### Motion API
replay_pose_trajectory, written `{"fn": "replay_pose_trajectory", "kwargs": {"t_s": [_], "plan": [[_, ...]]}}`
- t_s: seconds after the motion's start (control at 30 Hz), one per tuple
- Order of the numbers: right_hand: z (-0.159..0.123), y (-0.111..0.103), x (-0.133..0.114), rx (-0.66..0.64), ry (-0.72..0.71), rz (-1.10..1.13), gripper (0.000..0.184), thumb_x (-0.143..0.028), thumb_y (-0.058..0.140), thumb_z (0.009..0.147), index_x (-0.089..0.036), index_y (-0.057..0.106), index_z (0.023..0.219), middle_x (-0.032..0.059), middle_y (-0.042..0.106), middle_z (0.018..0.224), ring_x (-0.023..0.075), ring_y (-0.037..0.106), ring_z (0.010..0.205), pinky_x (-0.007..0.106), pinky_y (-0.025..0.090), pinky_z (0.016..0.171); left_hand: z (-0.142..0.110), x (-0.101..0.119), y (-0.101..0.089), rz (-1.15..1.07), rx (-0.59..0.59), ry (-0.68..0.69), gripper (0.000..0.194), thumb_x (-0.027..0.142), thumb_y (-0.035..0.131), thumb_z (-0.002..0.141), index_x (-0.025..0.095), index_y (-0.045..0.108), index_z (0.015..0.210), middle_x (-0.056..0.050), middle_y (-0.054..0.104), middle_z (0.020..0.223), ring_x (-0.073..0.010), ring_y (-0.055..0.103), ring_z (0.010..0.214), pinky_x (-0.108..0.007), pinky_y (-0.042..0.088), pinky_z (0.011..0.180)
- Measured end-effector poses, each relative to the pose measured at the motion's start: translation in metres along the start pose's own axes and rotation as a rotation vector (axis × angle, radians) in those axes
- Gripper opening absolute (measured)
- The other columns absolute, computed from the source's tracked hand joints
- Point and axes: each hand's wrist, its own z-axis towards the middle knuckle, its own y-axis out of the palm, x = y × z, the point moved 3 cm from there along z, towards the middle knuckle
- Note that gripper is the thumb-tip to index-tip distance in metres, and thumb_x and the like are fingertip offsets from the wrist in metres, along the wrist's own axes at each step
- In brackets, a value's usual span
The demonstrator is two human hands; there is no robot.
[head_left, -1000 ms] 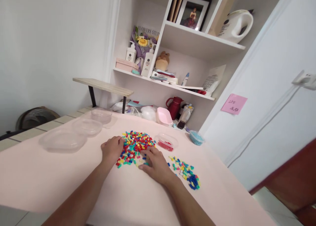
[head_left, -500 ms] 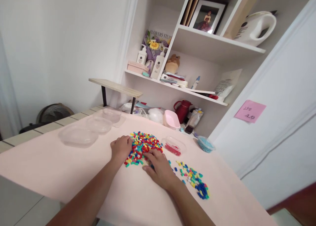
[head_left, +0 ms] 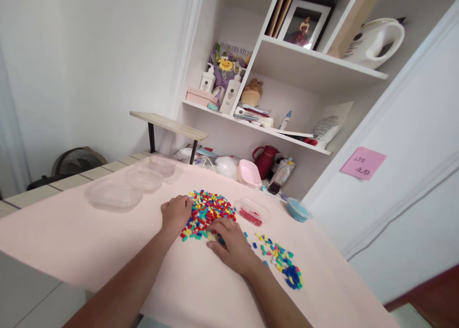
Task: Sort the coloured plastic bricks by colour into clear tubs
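Note:
A pile of small multicoloured plastic bricks (head_left: 211,208) lies on the pink-covered table (head_left: 118,242). At the pile's left edge rests my left hand (head_left: 176,213), its fingers curled together; what they hold, if anything, is hidden. My right hand (head_left: 231,244) reaches over the pile's front right edge, thumb and fingers apart, a few dark blue bricks under its palm. To the right is a looser group of bricks (head_left: 278,251), with a cluster of dark blue bricks (head_left: 293,276) at its near end. A clear tub with red bricks (head_left: 250,216) stands just behind my right hand.
Several clear plastic tubs (head_left: 113,194) line the table's left side. A round tub of light blue pieces (head_left: 298,210) sits at the right edge. Toward the back are a pink container (head_left: 249,173), a red jug (head_left: 265,161) and a bottle (head_left: 281,177), under a shelf unit (head_left: 287,77).
The view has swung, so everything sits further right than a second ago. My right hand has shifted slightly over the pile's front edge. My left hand stays at the pile's left edge.

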Motion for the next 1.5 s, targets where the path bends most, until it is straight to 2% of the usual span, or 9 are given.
{"fn": "replay_pose_trajectory", "kwargs": {"t_s": [0.1, 0.33, 0.63, 0.73, 0.9, 1.13, 1.3, 1.4, 1.5], "plan": [[0.0, 0.0, 0.002, 0.003, 0.055, 0.018, 0.018, -0.029, 0.066, 0.084, -0.023, 0.061, 0.1, 0.0048, 0.063, 0.105, 0.0228, 0.055, 0.098, 0.039, 0.041, 0.089, 0.0, 0.0, 0.0, 0.0, -0.003, -0.001, 0.039, 0.028, 0.033, 0.091, 0.028, 0.072, 0.085, -0.002, 0.074, 0.105, -0.0223, 0.063, 0.104, -0.038, 0.036, 0.088], [-0.002, 0.0, -0.006, 0.007, -0.064, -0.005, 0.047, -0.025, 0.063, 0.085, -0.027, 0.052, 0.131, 0.0081, 0.054, 0.129, 0.0249, 0.05, 0.114, 0.04, 0.038, 0.097, 0.001, 0.0, 0.001, 0.001, -0.003, 0.0, 0.039, 0.028, 0.033, 0.09, 0.027, 0.071, 0.084, -0.003, 0.074, 0.105, -0.0222, 0.063, 0.104, -0.038, 0.036, 0.087], [0.0, -0.003, 0.002, 0.062, 0.042, 0.119, 0.026, -0.007, 0.054, 0.079, -0.024, 0.057, 0.099, 0.0027, 0.063, 0.103, 0.0199, 0.057, 0.097, 0.034, 0.041, 0.086, 0.001, -0.001, 0.002, -0.004, 0.004, -0.003, 0.037, 0.029, 0.035, 0.09, 0.027, 0.071, 0.084, -0.003, 0.074, 0.103, -0.0227, 0.063, 0.103, -0.039, 0.036, 0.089], [-0.001, -0.004, 0.003, 0.067, 0.063, 0.125, 0.03, -0.011, 0.059, 0.079, -0.024, 0.057, 0.106, 0.0037, 0.062, 0.106, 0.021, 0.056, 0.098, 0.035, 0.041, 0.087, 0.001, -0.002, 0.002, -0.01, 0.005, -0.002, 0.037, 0.028, 0.035, 0.09, 0.028, 0.071, 0.084, -0.002, 0.074, 0.104, -0.0224, 0.063, 0.103, -0.039, 0.036, 0.089], [-0.001, -0.002, -0.006, 0.004, -0.046, 0.058, 0.039, -0.016, 0.06, 0.082, -0.028, 0.058, 0.119, 0.0051, 0.058, 0.117, 0.0226, 0.053, 0.106, 0.038, 0.039, 0.091, 0.001, -0.001, 0.002, -0.016, 0.006, -0.001, 0.036, 0.027, 0.036, 0.089, 0.028, 0.071, 0.083, -0.002, 0.074, 0.103, -0.0221, 0.063, 0.103, -0.038, 0.036, 0.089], [0.0, -0.005, -0.006, 0.025, -0.022, 0.043, 0.007, -0.015, 0.059, 0.082, -0.022, 0.061, 0.084, 0.0018, 0.062, 0.092, 0.0176, 0.056, 0.087, 0.031, 0.039, 0.079, 0.002, -0.001, 0.003, -0.02, 0.005, -0.001, 0.037, 0.027, 0.035, 0.089, 0.028, 0.072, 0.083, -0.002, 0.075, 0.103, -0.0221, 0.063, 0.104, -0.037, 0.037, 0.087], [-0.007, -0.012, 0.008, 0.052, 0.105, -0.032, 0.019, -0.014, 0.055, 0.083, -0.02, 0.052, 0.065, 0.0001, 0.055, 0.072, 0.0154, 0.051, 0.07, 0.028, 0.036, 0.066, 0.002, -0.001, 0.002, -0.027, 0.001, 0.0, 0.037, 0.026, 0.035, 0.089, 0.029, 0.072, 0.083, -0.001, 0.075, 0.104, -0.0211, 0.063, 0.103, -0.037, 0.036, 0.087], [-0.009, -0.017, 0.009, 0.1, 0.138, 0.013, 0.011, -0.011, 0.055, 0.079, -0.021, 0.06, 0.081, 0.0014, 0.059, 0.083, 0.0168, 0.054, 0.076, 0.029, 0.039, 0.071, 0.001, 0.0, 0.001, -0.026, 0.0, -0.005, 0.037, 0.028, 0.035, 0.089, 0.028, 0.072, 0.083, -0.002, 0.075, 0.104, -0.0219, 0.063, 0.103, -0.038, 0.036, 0.088], [-0.007, -0.02, -0.001, 0.105, 0.062, 0.086, 0.031, -0.011, 0.057, 0.079, -0.025, 0.062, 0.107, 0.0038, 0.06, 0.105, 0.0199, 0.056, 0.096, 0.033, 0.041, 0.083, 0.0, 0.0, 0.0, -0.023, 0.001, -0.01, 0.037, 0.028, 0.035, 0.089, 0.028, 0.071, 0.083, -0.003, 0.074, 0.104, -0.0223, 0.063, 0.104, -0.038, 0.036, 0.089]]}}
